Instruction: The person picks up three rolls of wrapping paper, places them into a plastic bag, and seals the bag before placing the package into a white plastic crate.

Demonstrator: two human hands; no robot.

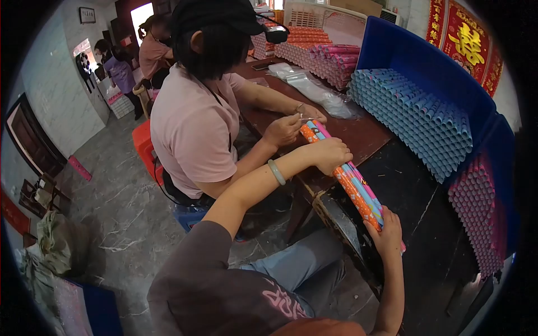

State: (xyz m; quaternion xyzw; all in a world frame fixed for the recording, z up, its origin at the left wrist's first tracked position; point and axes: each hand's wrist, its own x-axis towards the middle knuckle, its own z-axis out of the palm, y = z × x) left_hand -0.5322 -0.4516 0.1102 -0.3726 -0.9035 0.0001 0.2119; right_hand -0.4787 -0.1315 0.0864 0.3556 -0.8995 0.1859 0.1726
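A bundle of long printed tubes point(357, 189), orange, light blue and pink, lies at a slant over the dark table. My left hand point(329, 155), below a pale bracelet, is closed over the bundle's upper part. Lower down, my right hand point(388, 231) is wrapped round its near end, with the thumb on the orange side. At the far end, a co-worker's hands point(283, 130) hold what looks like the edge of a clear plastic bag, close to the tube ends. The undersides of the tubes are hidden.
Light blue tubes point(412, 115) are stacked in a blue bin point(386, 47) at the right, with pink tubes point(479, 215) nearer me. Clear plastic bags point(316, 89) lie on the brown table beyond. The co-worker point(193, 123) sits close on my left. Other people stand farther back.
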